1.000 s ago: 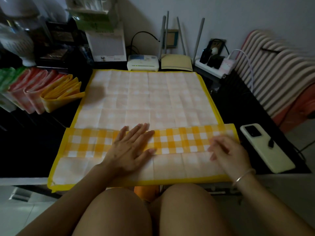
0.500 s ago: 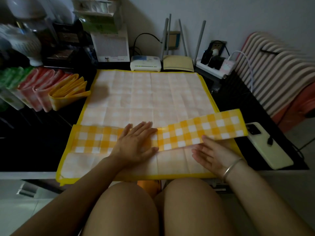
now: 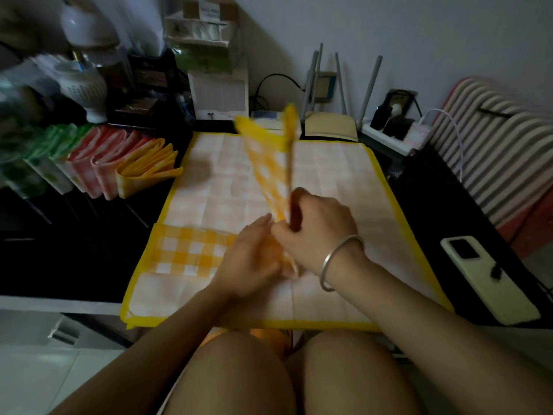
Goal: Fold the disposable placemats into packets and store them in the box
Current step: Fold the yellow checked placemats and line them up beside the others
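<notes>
Right hand [image 3: 317, 232] pinches the checked strip [image 3: 191, 253] and holds one half of it up over the mat [image 3: 329, 181].
The strip, a placemat folded long and narrow, lies across the near part of the mat. Its left half is flat on the mat, and its right half is raised and leans toward the mat's far edge, blurred at the tip. The left hand [image 3: 251, 259] rests at the mat's near middle, with fairly straight fingers pressed on the strip where it bends. The right hand, with a bracelet [image 3: 338, 259] on its wrist, touches the left hand; its fingers and thumb curl round the base of the raised half. Folded packets [image 3: 146, 172] in yellow, pink and green stand in a row off the mat's left edge. A phone [image 3: 487, 277] lies off the mat's right edge, and a router [image 3: 329, 127] sits behind its far edge.
</notes>
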Demonstrator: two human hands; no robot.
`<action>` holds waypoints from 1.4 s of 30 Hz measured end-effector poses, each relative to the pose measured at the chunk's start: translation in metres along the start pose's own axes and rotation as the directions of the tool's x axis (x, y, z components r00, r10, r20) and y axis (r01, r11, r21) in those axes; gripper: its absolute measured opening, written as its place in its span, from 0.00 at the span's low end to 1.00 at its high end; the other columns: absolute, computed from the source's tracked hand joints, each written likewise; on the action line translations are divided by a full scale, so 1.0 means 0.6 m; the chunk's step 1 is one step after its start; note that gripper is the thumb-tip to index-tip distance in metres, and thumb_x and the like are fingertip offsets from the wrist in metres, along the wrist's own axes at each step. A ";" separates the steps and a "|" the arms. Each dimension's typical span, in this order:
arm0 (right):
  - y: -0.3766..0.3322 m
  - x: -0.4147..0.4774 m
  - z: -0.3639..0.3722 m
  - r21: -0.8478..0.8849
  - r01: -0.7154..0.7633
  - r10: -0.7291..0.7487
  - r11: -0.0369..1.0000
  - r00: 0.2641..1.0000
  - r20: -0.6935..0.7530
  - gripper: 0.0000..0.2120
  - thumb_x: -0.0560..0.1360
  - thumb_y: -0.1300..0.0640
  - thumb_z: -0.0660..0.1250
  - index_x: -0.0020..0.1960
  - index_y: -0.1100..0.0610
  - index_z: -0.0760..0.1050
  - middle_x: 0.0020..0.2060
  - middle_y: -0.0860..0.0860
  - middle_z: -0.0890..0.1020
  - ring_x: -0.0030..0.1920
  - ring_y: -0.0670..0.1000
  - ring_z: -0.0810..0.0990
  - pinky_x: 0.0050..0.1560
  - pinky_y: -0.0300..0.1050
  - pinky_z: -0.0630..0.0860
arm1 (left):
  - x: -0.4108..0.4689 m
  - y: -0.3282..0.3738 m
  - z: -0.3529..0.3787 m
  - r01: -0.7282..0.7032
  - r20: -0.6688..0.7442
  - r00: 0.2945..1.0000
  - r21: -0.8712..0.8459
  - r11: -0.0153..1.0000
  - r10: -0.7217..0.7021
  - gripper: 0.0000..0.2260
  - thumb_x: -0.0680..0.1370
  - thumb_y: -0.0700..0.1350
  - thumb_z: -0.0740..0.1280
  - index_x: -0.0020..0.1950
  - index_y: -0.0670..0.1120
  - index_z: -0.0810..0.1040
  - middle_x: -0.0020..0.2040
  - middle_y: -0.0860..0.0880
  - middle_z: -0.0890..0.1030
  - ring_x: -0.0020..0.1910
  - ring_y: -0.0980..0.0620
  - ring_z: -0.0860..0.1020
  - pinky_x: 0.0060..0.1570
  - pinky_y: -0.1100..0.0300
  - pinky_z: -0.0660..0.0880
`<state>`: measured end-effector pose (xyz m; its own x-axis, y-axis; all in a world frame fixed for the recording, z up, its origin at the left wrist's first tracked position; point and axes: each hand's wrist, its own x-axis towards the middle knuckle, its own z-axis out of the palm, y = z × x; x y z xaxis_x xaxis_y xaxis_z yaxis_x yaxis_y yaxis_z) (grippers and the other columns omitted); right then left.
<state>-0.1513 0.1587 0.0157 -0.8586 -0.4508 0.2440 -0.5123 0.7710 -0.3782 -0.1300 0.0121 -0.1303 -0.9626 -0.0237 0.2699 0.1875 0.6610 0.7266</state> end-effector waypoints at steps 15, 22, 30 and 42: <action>-0.098 0.034 0.119 -0.373 0.504 -0.397 0.779 0.857 0.329 0.13 0.78 0.53 0.60 0.60 0.58 0.67 0.54 0.56 0.79 0.53 0.60 0.79 0.42 0.47 0.64 | -0.106 -0.034 -0.168 0.520 -0.520 0.737 0.029 0.854 -0.431 0.18 0.76 0.43 0.69 0.29 0.43 0.68 0.23 0.50 0.69 0.23 0.53 0.68 0.25 0.60 0.59; -0.107 0.031 0.157 -0.405 0.619 -0.446 0.673 0.776 0.445 0.13 0.78 0.57 0.60 0.61 0.59 0.66 0.54 0.56 0.78 0.52 0.60 0.79 0.41 0.48 0.64 | -0.133 -0.059 -0.238 0.514 -0.206 0.432 -0.744 0.427 -0.878 0.18 0.84 0.49 0.58 0.45 0.39 0.79 0.39 0.39 0.80 0.38 0.43 0.80 0.40 0.52 0.77; -0.086 0.030 0.165 -0.344 0.704 -0.500 0.622 0.695 0.517 0.17 0.78 0.48 0.57 0.61 0.57 0.66 0.53 0.55 0.78 0.53 0.59 0.76 0.44 0.50 0.64 | -0.148 -0.042 -0.234 0.589 -0.207 0.593 -0.546 0.595 -0.778 0.10 0.73 0.57 0.70 0.46 0.52 0.79 0.45 0.48 0.83 0.44 0.50 0.82 0.39 0.57 0.77; 0.010 0.068 0.196 -0.198 0.404 -0.291 0.893 0.854 0.432 0.35 0.71 0.34 0.35 0.77 0.41 0.50 0.77 0.48 0.55 0.76 0.54 0.52 0.74 0.58 0.51 | -0.152 -0.070 -0.206 0.602 -0.444 0.619 -0.262 0.755 -0.648 0.11 0.76 0.48 0.72 0.56 0.48 0.80 0.43 0.51 0.83 0.44 0.51 0.81 0.42 0.55 0.77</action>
<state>-0.1915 0.0924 -0.0816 -0.5917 -0.8033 -0.0680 -0.8011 0.5953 -0.0621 -0.0263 -0.1062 -0.1077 -0.6305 -0.7758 -0.0231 -0.3865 0.2880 0.8762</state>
